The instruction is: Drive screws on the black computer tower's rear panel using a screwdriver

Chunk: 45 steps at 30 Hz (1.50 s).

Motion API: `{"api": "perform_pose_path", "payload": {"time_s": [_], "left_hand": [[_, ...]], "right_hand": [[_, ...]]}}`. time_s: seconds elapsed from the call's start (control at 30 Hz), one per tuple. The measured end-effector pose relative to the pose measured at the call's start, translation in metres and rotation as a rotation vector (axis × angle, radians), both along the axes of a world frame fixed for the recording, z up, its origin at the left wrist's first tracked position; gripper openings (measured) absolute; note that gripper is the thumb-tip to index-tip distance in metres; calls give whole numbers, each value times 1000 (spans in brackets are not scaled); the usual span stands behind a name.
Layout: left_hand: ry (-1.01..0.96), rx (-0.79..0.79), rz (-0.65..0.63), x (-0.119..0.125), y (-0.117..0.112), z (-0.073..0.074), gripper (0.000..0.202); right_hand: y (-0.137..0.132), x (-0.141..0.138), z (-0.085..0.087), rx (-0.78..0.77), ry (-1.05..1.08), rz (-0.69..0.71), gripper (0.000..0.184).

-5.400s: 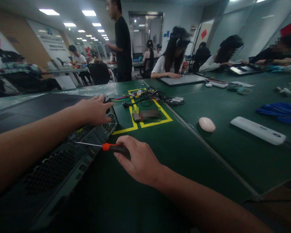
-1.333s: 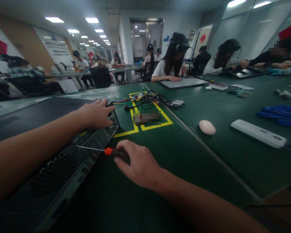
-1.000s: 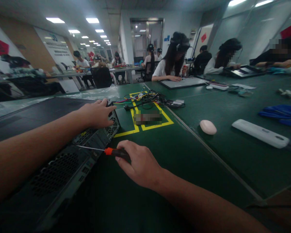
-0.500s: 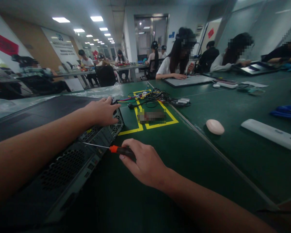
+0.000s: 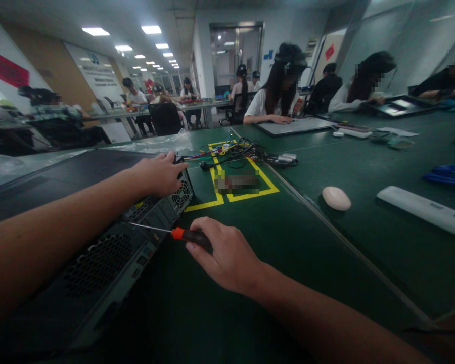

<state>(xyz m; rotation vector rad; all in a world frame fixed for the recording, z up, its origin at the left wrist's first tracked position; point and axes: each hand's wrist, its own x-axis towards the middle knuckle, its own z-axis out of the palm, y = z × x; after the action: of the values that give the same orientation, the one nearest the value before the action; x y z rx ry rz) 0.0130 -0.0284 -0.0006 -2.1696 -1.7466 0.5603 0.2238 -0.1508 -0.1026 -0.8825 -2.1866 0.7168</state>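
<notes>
**Screwdriver and computer case, on a green worktop**

Right hand: closed around the dark screwdriver handle, shaft pointed left. The tip reached the rear panel of the case, near its upper edge; whether it sat in a screw could not be told.

Left hand: open, fingers spread, laid over the case's far rear corner, thumb beside the round fan grille.

Change: almost none over the last half second; both hands kept their places, which suggested steady work at one spot. A standing figure in black, seen some seconds earlier, was gone.

Position: the case lay at left, beneath the left forearm; the screwdriver bridged the gap between panel and right hand.

Beyond the hands: a cable bundle; yellow tape with a pixelated object inside it; clear plastic sheeting behind the case.

Right side: one pale oval object, one white bar, one blue bundle.

Far side: a co-worker, seated over a flat panel.
</notes>
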Motion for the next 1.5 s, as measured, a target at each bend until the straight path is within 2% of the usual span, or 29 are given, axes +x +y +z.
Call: {"api": "perform_pose_path", "payload": {"time_s": [0.5,0.77,0.93,1.23,1.5], "left_hand": [[-41,-5,-15,-5,5,-2,69],[-23,-1,16,-3,3,-2,85],[-51,14,8,-4,5,-3,76],[-74,24,11,-4,5,-1,69],[-74,42,-24,-10,9,-7,69]], "right_hand": [[0,-1,-1,33,-5,-27,26],[-3,-1,1,-17,-24,-16,33],[-3,-1,0,-9,-15,-12,40],[-2,-1,-2,-5,-17,-19,28],[-3,-1,0,-4,-11,-18,18]]}}
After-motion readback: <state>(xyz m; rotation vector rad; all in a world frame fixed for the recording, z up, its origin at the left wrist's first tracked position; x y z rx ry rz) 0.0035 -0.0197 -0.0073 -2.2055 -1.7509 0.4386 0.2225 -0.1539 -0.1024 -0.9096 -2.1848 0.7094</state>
